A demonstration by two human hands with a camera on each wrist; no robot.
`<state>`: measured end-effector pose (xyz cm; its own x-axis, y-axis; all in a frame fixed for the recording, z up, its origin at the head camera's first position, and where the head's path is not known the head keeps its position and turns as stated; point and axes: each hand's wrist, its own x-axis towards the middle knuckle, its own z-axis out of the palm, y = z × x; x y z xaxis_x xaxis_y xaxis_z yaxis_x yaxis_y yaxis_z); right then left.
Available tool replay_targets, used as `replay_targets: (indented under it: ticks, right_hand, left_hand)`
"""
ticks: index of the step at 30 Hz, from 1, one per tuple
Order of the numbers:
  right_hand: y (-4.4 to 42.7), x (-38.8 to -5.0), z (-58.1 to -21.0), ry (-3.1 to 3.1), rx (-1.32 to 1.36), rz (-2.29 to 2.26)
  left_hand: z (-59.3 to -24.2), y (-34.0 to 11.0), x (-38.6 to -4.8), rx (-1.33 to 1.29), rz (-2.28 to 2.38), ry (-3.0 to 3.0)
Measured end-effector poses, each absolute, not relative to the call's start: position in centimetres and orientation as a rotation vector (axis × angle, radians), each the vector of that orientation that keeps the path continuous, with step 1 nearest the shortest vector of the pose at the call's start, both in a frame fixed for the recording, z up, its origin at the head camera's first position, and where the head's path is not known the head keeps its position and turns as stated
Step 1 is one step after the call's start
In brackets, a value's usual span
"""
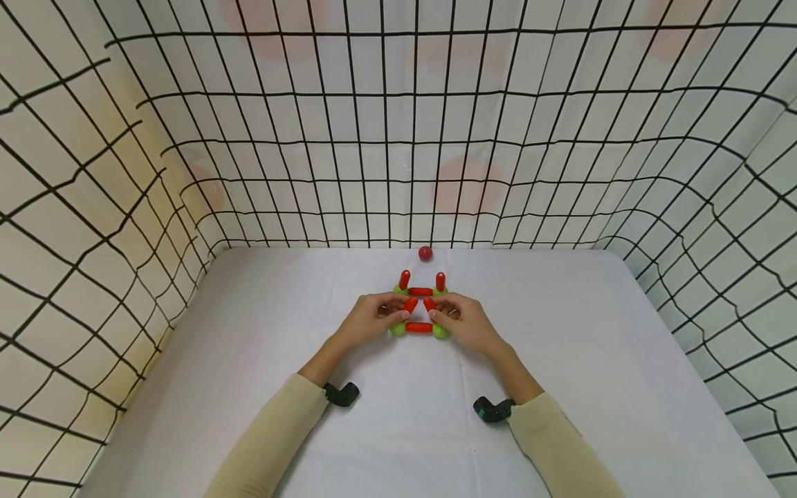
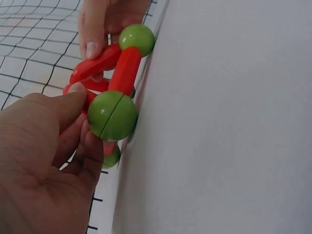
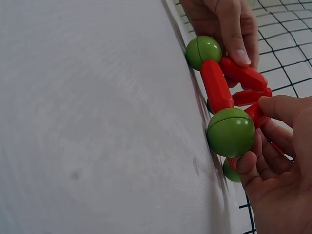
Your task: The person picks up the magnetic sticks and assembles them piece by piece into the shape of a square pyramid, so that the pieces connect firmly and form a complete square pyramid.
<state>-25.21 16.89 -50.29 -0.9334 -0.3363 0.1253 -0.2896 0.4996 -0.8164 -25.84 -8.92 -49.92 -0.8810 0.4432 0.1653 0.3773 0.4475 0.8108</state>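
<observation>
On the white table, a frame of green balls and red rods stands between both hands. Near its left front corner, my left hand pinches a red rod that rises from a green ball. My right hand pinches the matching rod at the right front corner, above another green ball. These two rods lean toward each other at their tops. Two more red rods stand up from the rear balls. My fingers partly hide the frame's sides.
Behind the frame lies a small red ball, close to the table's back edge. Black netting over pale sheets encloses the back and both sides. White cloth covers the table. Each wrist carries a small black camera.
</observation>
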Motion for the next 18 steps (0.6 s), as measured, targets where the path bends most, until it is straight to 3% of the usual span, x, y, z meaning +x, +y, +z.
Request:
replay_targets:
  ticks: [8,18]
  right_hand:
    - [18.2,-25.6,-49.0,2.732,-0.489,-1.529]
    - [17.8,-26.3,-49.2,2.632,-0.597,-1.449]
  left_hand:
    - [-49.1,-9.8,-26.9,0.78,1.445,2.726]
    - [-49.2,-9.9,-28.3,0.826,1.249,2.655]
